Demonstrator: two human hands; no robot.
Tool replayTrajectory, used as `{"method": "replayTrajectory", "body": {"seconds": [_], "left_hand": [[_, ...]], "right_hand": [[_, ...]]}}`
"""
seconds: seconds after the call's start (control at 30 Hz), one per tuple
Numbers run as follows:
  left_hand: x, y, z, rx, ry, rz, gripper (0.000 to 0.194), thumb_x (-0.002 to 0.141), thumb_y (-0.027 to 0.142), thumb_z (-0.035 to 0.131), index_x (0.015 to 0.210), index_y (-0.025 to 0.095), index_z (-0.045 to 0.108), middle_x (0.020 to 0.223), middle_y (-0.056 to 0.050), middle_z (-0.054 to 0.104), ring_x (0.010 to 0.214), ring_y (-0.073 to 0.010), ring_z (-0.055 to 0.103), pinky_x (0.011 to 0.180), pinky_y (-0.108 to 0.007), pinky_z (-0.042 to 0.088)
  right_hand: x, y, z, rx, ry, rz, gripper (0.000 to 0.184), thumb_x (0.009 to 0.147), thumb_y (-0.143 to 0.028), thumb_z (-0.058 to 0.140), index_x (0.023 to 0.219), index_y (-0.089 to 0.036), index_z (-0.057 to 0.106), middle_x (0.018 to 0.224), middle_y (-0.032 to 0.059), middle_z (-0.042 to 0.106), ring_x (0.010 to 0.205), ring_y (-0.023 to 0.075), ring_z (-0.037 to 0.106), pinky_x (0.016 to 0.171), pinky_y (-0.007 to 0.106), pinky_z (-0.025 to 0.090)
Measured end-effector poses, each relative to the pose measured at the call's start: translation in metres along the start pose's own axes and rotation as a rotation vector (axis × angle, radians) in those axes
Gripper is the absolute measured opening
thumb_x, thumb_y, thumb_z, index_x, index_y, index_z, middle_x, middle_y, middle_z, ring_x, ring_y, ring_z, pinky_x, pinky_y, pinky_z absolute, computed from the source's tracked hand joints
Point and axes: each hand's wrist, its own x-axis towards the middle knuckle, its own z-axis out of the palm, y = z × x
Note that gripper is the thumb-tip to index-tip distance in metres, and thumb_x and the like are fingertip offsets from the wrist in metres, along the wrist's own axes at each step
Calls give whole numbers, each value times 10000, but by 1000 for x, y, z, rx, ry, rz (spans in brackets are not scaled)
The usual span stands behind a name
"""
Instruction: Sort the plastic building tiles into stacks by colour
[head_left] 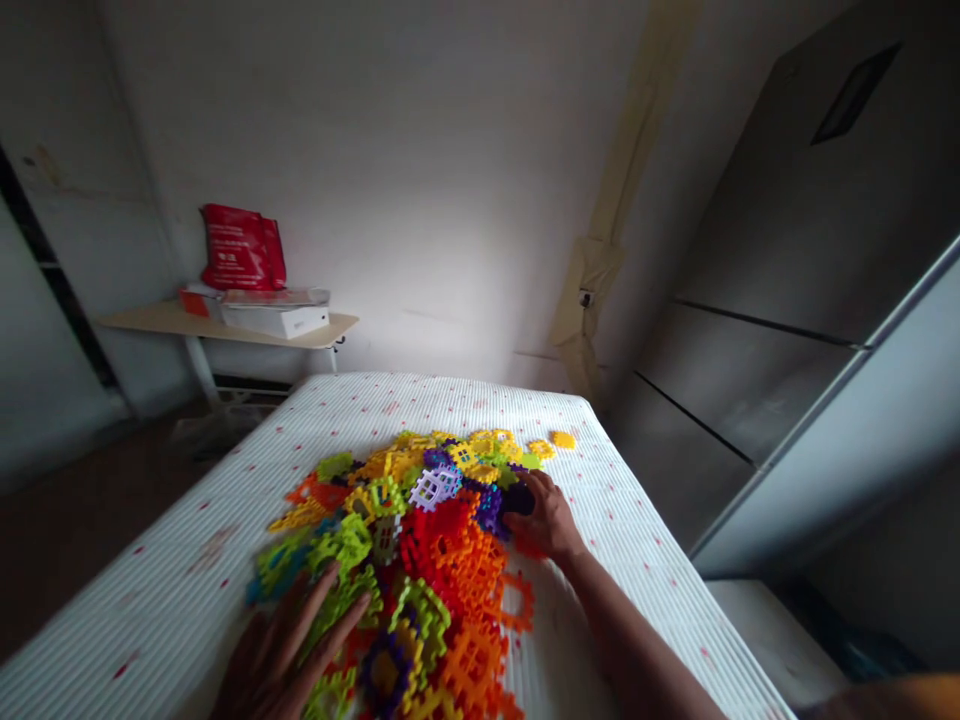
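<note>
A heap of plastic interlocking building pieces with toothed edges lies on the white ribbed cover. My left hand (274, 650) rests at the near left of the heap, fingers spread over lime green pieces (343, 545). At the heap's right side, my right hand (549, 515) curls its thumb and fingers around a dark purple piece (517, 498), partly hidden by the fingers. Red pieces (442, 525) and orange pieces (474, 655) fill the middle and near right. A lavender piece (435, 486) lies on top, with yellow pieces (397, 462) behind it.
Two loose yellow pieces, one of them a solid yellow piece (563, 440), lie at the far right of the heap. Beyond the left edge stands a small table (161, 318) with a red bag (240, 248) and a white box (277, 317). A grey cabinet (750, 260) rises on the right.
</note>
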Motion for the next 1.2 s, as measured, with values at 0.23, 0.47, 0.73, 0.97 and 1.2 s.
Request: {"method": "replayTrajectory", "body": {"seconds": [0.23,0.47,0.73,0.97,1.2], "left_hand": [[16,11,4,-59,-14,-4,1131,455,766,631,1436,346,255,1555,-83,142,1352,-419,246,1046,-537,288],[29,15,4,-200,-43,2,1049,506,369,735,1432,330,243,1565,-60,63,1368,-396,222,1061,-516,318],[28,9,4,-96,67,31,771,720,279,550,1428,297,247,1517,-69,248,1328,-311,338,1034,-453,375],[28,-8,3,77,172,59,834,723,494,584,1442,281,219,1424,-98,421,1210,-303,487,905,-401,475],[24,-21,-3,48,253,-89,590,800,436,518,1347,281,361,1230,-75,593,1043,-251,611,784,-337,541]], "right_hand": [[16,-27,14,9,-105,65,740,554,-348,814,1238,-252,548,1351,104,429,1197,327,453,939,427,421],[28,-52,40,299,-88,-26,548,560,-354,816,1054,-195,640,1161,84,552,1096,264,525,943,388,435],[28,-114,26,223,-70,-162,560,598,-386,792,1102,-213,620,1255,96,512,1114,283,501,932,420,442],[35,-159,31,120,-160,-425,745,689,-391,727,1343,-216,417,1432,119,352,1297,304,332,1026,462,352],[50,-161,38,307,-220,-710,752,729,-300,703,1385,-161,364,1485,149,275,1376,222,231,1098,375,264]]}}
